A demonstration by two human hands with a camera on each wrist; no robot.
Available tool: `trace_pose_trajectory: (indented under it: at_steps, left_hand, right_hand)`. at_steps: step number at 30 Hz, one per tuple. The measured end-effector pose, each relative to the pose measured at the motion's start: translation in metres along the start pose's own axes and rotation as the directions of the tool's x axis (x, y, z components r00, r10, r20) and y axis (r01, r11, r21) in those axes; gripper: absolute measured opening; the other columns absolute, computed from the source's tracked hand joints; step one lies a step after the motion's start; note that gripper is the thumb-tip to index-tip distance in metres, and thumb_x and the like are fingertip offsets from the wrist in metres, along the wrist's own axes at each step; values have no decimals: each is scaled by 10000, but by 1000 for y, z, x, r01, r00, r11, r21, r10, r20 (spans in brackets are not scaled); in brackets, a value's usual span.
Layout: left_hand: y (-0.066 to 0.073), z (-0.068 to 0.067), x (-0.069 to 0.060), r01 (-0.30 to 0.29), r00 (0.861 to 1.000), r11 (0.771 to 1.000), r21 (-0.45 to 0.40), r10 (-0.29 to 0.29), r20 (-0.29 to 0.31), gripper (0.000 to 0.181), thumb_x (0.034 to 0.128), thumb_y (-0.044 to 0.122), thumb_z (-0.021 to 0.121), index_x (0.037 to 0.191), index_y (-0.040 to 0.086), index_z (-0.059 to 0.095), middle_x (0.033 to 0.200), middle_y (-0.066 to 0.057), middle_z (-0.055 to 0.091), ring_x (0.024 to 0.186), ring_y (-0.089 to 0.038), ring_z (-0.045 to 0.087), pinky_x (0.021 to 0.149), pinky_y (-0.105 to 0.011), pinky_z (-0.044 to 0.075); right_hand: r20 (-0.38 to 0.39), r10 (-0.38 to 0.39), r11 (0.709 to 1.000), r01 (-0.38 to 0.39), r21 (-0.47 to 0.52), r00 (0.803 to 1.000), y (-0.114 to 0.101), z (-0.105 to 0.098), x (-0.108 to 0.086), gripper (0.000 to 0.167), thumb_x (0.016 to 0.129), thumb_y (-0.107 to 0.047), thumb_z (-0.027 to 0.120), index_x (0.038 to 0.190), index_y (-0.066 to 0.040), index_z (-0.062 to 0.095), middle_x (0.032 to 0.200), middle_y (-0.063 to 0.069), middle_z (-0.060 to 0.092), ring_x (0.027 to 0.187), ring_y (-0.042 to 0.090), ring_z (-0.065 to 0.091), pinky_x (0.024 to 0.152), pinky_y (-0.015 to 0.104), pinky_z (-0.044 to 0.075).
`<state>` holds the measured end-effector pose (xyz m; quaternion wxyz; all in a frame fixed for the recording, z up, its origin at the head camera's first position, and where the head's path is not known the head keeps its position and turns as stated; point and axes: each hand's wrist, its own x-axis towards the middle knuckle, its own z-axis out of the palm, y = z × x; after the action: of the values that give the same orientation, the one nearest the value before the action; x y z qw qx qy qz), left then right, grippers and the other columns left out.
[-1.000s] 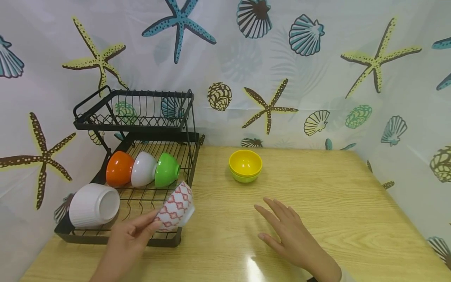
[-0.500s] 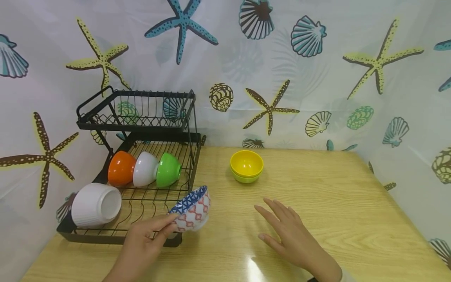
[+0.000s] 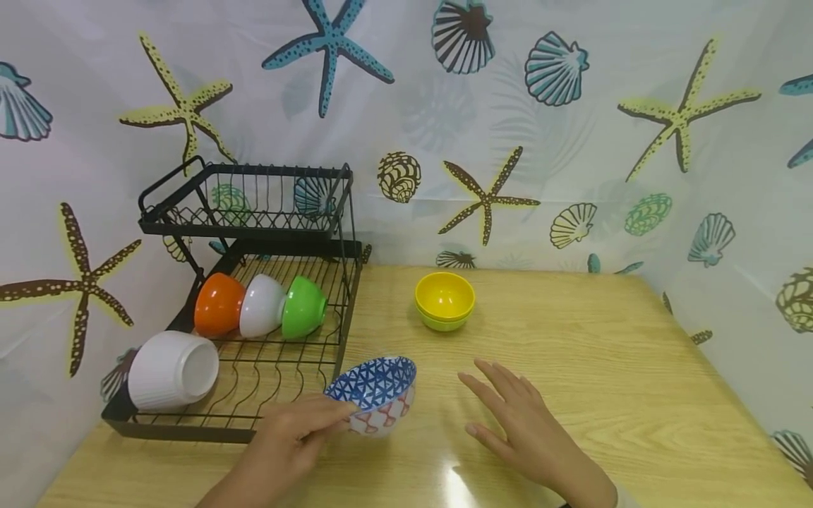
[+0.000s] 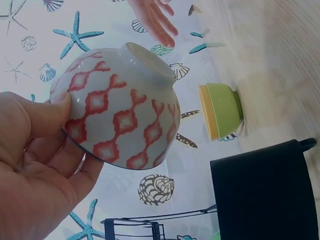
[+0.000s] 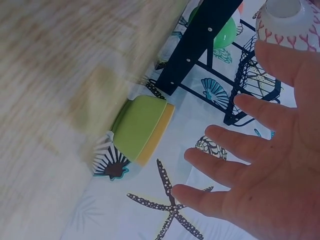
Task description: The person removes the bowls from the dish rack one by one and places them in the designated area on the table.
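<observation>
The left hand (image 3: 286,441) pinches the rim of a patterned bowl (image 3: 381,398), blue inside and white with red figures outside. The bowl tilts above the table, just right of the rack's front corner. From the left wrist view, the thumb of the left hand (image 4: 45,155) lies on the outer wall of the bowl (image 4: 120,112), whose foot points up and to the right. To the right of the bowl, the right hand (image 3: 530,434) holds nothing, fingers spread. The right wrist view shows the same right hand (image 5: 260,150) palm-on, near the bowl (image 5: 285,30) but apart from it.
A black two-tier rack (image 3: 244,231) stands at left. Its lower tier holds an orange bowl (image 3: 218,305), a white bowl (image 3: 260,305), a green bowl (image 3: 303,308) and a large white bowl (image 3: 165,370). A yellow bowl (image 3: 444,296) sits in a green one on the wooden table (image 3: 603,353).
The left hand has carried the patterned bowl rightward, away from over the rack, and turned it so that its blue inside shows. The right hand has stayed nearly still.
</observation>
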<state>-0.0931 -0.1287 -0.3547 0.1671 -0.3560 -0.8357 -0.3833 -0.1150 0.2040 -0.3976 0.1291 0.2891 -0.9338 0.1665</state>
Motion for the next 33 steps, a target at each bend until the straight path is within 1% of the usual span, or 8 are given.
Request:
trace_pose_trajectory:
  at_steps: [3, 6, 11, 15, 18, 22, 25, 33]
  left_hand:
    - [2, 3, 4, -12, 1000, 1000, 23, 12, 9, 449, 689, -174, 728, 1071, 61, 727, 981, -12, 733, 855, -132, 676, 759, -231, 574]
    - [1, 7, 8, -77, 997, 996, 49, 77, 5, 464, 665, -194, 723, 1036, 85, 739, 980, 4, 734, 861, -123, 675, 782, -229, 568]
    - [-3, 13, 11, -206, 978, 975, 86, 206, 13, 434, 661, -162, 721, 989, 121, 747, 960, 23, 730, 862, -110, 668, 810, -205, 550]
    - [-3, 16, 10, -253, 967, 960, 122, 248, 56, 417, 676, -118, 723, 996, 149, 741, 965, 53, 712, 887, -95, 648, 832, -193, 536]
    - [-2, 18, 9, -239, 968, 962, 131, 226, 107, 424, 692, -100, 724, 1032, 153, 735, 1001, 63, 700, 926, -92, 629, 852, -209, 533]
    - [1, 21, 9, -203, 969, 970, 135, 180, 170, 486, 669, -121, 732, 1064, 162, 725, 1043, 66, 688, 970, -95, 615, 877, -256, 538]
    - [2, 24, 10, -208, 966, 967, 144, 180, 188, 490, 666, -127, 734, 1063, 161, 725, 1051, 67, 686, 980, -90, 613, 886, -252, 534]
    - [5, 30, 11, -202, 957, 969, 139, 165, 240, 415, 721, -60, 745, 1061, 176, 725, 1045, 86, 691, 973, -55, 611, 899, -226, 520]
  right_hand:
    - [3, 0, 1000, 0, -7, 1000, 0, 0, 0, 661, 888, -360, 678, 1468, -225, 390, 1512, 105, 348, 1332, 392, 376, 984, 699, 340]
    - [-6, -11, 1000, 11, -12, 1000, -1, 0, -1, 666, 886, -355, 681, 1468, -224, 387, 1515, 93, 344, 1336, 376, 374, 997, 682, 341]
    - [-33, -76, 997, 75, -7, 997, -2, -2, 0, 704, 856, -312, 718, 1469, -225, 384, 1521, 69, 338, 1341, 347, 374, 1040, 606, 349]
    - [-48, -138, 990, 138, 2, 989, -5, -2, 0, 736, 834, -283, 733, 1475, -223, 377, 1531, 59, 325, 1349, 337, 367, 1041, 585, 367]
    - [-59, -172, 985, 173, 5, 983, -8, -3, 0, 734, 834, -289, 732, 1474, -217, 381, 1534, 50, 321, 1351, 326, 368, 1028, 586, 383]
    - [-61, -194, 981, 194, 2, 979, -11, -4, 1, 709, 846, -335, 718, 1465, -203, 398, 1534, 38, 322, 1348, 308, 377, 1024, 582, 394]
    - [-61, -199, 980, 200, 6, 978, -13, -5, 1, 718, 842, -349, 721, 1465, -195, 398, 1532, 45, 325, 1346, 306, 379, 1019, 583, 399]
    - [-45, -209, 978, 209, -3, 977, -17, -4, 1, 771, 818, -357, 737, 1480, -206, 371, 1541, 26, 314, 1359, 272, 366, 1031, 573, 388]
